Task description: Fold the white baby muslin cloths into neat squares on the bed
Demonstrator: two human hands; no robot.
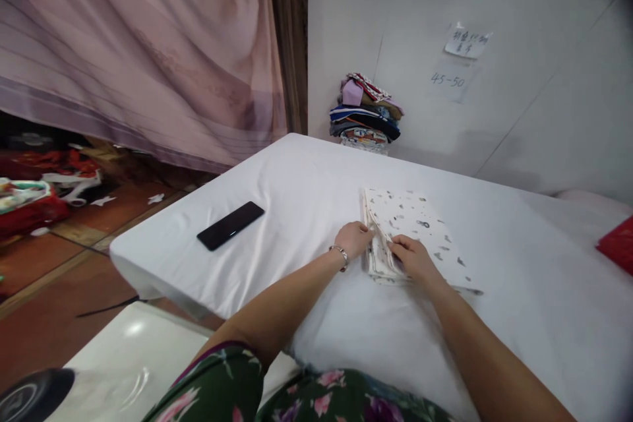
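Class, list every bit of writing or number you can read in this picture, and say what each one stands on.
"45-50": handwritten on the lower paper sheet stuck to the white wall.
Upper paper note on the same wall: handwritten characters, too blurred to read.
Folded patterned cloth under both hands: small dark prints only, no words.
Black phone: screen dark, no text.

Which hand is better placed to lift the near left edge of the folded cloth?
Probably the left hand: its fingers already touch that edge of the folded patterned cloth. The right hand rests flat on top, pressing it down.
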